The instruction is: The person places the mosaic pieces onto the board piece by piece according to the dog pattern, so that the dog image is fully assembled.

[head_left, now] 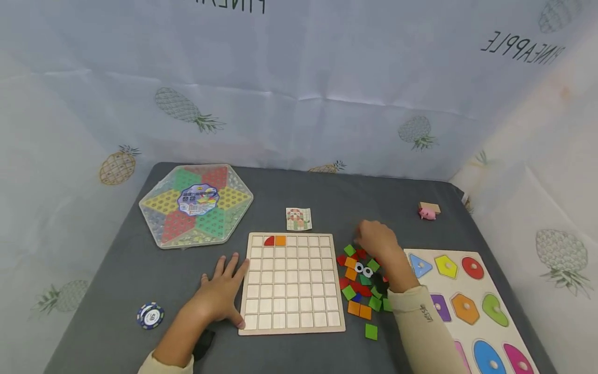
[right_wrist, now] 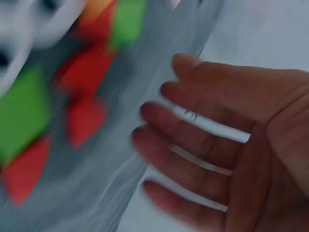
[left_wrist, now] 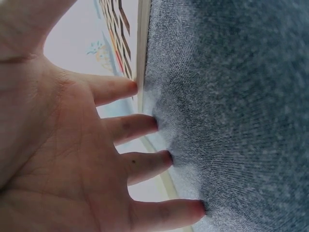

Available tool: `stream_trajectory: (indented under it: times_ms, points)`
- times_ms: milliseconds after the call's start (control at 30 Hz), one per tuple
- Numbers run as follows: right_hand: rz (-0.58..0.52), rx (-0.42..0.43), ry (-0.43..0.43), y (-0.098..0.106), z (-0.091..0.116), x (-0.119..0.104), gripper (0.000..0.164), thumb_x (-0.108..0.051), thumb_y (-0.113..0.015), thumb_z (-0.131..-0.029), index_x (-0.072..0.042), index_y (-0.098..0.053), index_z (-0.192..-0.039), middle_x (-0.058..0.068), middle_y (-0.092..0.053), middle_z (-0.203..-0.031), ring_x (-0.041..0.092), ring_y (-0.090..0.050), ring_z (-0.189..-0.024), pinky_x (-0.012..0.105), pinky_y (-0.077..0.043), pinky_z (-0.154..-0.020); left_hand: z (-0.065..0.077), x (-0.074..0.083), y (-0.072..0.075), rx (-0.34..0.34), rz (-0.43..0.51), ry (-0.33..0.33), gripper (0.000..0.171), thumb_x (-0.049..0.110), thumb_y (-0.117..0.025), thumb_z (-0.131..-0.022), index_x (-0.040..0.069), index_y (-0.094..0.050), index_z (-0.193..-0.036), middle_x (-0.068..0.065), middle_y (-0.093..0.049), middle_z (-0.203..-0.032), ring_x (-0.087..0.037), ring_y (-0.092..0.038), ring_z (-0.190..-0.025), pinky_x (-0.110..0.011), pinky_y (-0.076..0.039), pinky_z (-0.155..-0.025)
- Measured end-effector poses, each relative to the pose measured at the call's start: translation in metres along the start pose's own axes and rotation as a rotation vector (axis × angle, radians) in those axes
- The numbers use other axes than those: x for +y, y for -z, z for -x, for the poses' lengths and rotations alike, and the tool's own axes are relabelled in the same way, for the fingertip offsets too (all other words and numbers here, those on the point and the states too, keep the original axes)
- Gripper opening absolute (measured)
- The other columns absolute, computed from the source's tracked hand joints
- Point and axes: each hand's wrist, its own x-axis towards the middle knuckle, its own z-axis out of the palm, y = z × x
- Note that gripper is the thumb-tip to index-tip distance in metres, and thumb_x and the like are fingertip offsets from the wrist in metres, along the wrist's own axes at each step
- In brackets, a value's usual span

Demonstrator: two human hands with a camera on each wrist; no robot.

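Observation:
A wooden grid board [head_left: 292, 278] lies on the table in the head view. Its top row holds a red quarter-round tile [head_left: 269, 241] and an orange square tile [head_left: 280, 240]. My left hand [head_left: 216, 297] spreads its fingers beside the board's left edge, thumb at the lower left corner and fingertips pressing the cloth. Over the far side of a loose tile pile [head_left: 351, 274], right of the board, is my right hand [head_left: 376, 241]. In the right wrist view its fingers [right_wrist: 188, 159] are loosely bent with nothing between them; red tiles [right_wrist: 87, 72] and a green tile [right_wrist: 24, 111] lie beyond.
A small pattern card [head_left: 299, 219] lies behind the board. A hexagonal game box [head_left: 196, 205] is at the back left, a poker chip stack [head_left: 150, 316] at the front left. A knobbed shape puzzle [head_left: 450, 288] lies right, with a pink pig figure [head_left: 427, 213] behind it.

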Motion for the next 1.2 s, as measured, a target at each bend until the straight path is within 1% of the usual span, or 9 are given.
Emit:
stream_trajectory:
  times_ms: [100, 233, 500, 633, 700, 900, 1033, 1100, 1200]
  points:
    - [0.015, -0.057, -0.087, -0.001, 0.007, 0.022, 0.022, -0.023, -0.066, -0.082, -0.007, -0.067, -0.097, 0.009, -0.065, -0.091, 0.027, -0.06, -0.077, 0.046, -0.048, -0.069, 0.0, 0.0, 0.0, -0.002, 0.001, -0.005, 0.131, 0.04, -0.09, -0.036, 0.011, -0.021, -0.145, -0.021, -0.01, -0.149, -0.046, -0.004, -0.134, -0.076, -0.015, -0.085]
    - [-0.025, -0.092, -0.098, -0.007, 0.011, 0.034, 0.019, -0.023, -0.066, -0.081, -0.007, -0.065, -0.092, 0.007, -0.062, -0.082, 0.023, -0.056, -0.07, 0.044, -0.046, -0.064, 0.001, 0.001, 0.001, -0.008, 0.005, -0.001, 0.131, 0.039, -0.09, -0.037, 0.011, -0.021, -0.145, -0.021, -0.01, -0.149, -0.046, -0.004, -0.134, -0.076, -0.015, -0.085]
    - [-0.075, -0.032, -0.096, -0.016, 0.011, 0.038, 0.022, -0.022, -0.067, -0.081, -0.003, -0.062, -0.092, 0.007, -0.06, -0.078, 0.019, -0.053, -0.064, 0.038, -0.046, -0.061, 0.001, 0.003, 0.003, -0.013, -0.008, 0.005, 0.131, 0.041, -0.089, -0.038, 0.011, -0.02, -0.145, -0.021, -0.009, -0.149, -0.046, -0.003, -0.134, -0.076, -0.015, -0.086]
    - [-0.117, -0.023, -0.086, -0.019, 0.009, 0.04, 0.02, -0.019, -0.068, -0.08, -0.003, -0.06, -0.089, 0.007, -0.058, -0.076, 0.019, -0.052, -0.063, 0.035, -0.046, -0.06, 0.002, 0.003, 0.003, -0.017, -0.011, 0.006, 0.131, 0.041, -0.089, -0.038, 0.011, -0.02, -0.145, -0.021, -0.009, -0.149, -0.046, -0.003, -0.134, -0.076, -0.015, -0.086]
    - [-0.144, 0.002, -0.076, -0.02, 0.007, 0.041, 0.017, -0.017, -0.068, -0.08, -0.004, -0.06, -0.087, 0.006, -0.058, -0.076, 0.019, -0.051, -0.063, 0.033, -0.046, -0.059, 0.003, 0.003, 0.004, -0.016, -0.01, 0.006, 0.131, 0.041, -0.089, -0.038, 0.011, -0.02, -0.145, -0.021, -0.009, -0.149, -0.046, -0.003, -0.134, -0.076, -0.016, -0.086]
    - [-0.27, 0.146, 0.028, -0.019, 0.005, 0.039, 0.012, -0.012, -0.067, -0.08, -0.007, -0.059, -0.087, 0.005, -0.058, -0.076, 0.018, -0.05, -0.063, 0.031, -0.044, -0.058, 0.004, 0.005, 0.005, -0.01, 0.003, -0.008, 0.13, 0.039, -0.089, -0.039, 0.01, -0.021, -0.145, -0.022, -0.01, -0.149, -0.046, -0.003, -0.134, -0.076, -0.016, -0.085]
    - [-0.362, 0.185, 0.139, -0.019, 0.003, 0.022, 0.01, -0.012, -0.063, -0.084, -0.009, -0.062, -0.093, 0.003, -0.062, -0.086, 0.017, -0.056, -0.072, 0.032, -0.049, -0.065, 0.007, 0.006, 0.006, -0.01, 0.021, -0.01, 0.13, 0.039, -0.089, -0.039, 0.011, -0.02, -0.145, -0.022, -0.009, -0.149, -0.046, -0.002, -0.134, -0.076, -0.015, -0.085]
    - [-0.376, 0.193, 0.192, -0.019, 0.002, 0.011, 0.01, -0.012, -0.062, -0.085, -0.01, -0.063, -0.096, 0.002, -0.063, -0.091, 0.017, -0.058, -0.077, 0.033, -0.05, -0.068, 0.008, 0.006, 0.006, -0.007, 0.021, -0.011, 0.13, 0.039, -0.089, -0.04, 0.011, -0.019, -0.145, -0.022, -0.009, -0.149, -0.046, -0.003, -0.134, -0.076, -0.016, -0.086]
    - [-0.376, 0.208, 0.258, -0.021, -0.002, -0.008, 0.01, -0.012, -0.061, -0.086, -0.011, -0.065, -0.095, 0.0, -0.063, -0.091, 0.016, -0.059, -0.079, 0.031, -0.051, -0.068, 0.007, 0.006, 0.007, 0.001, 0.017, -0.012, 0.129, 0.04, -0.089, -0.04, 0.011, -0.02, -0.145, -0.022, -0.01, -0.149, -0.046, -0.004, -0.134, -0.075, -0.017, -0.086]
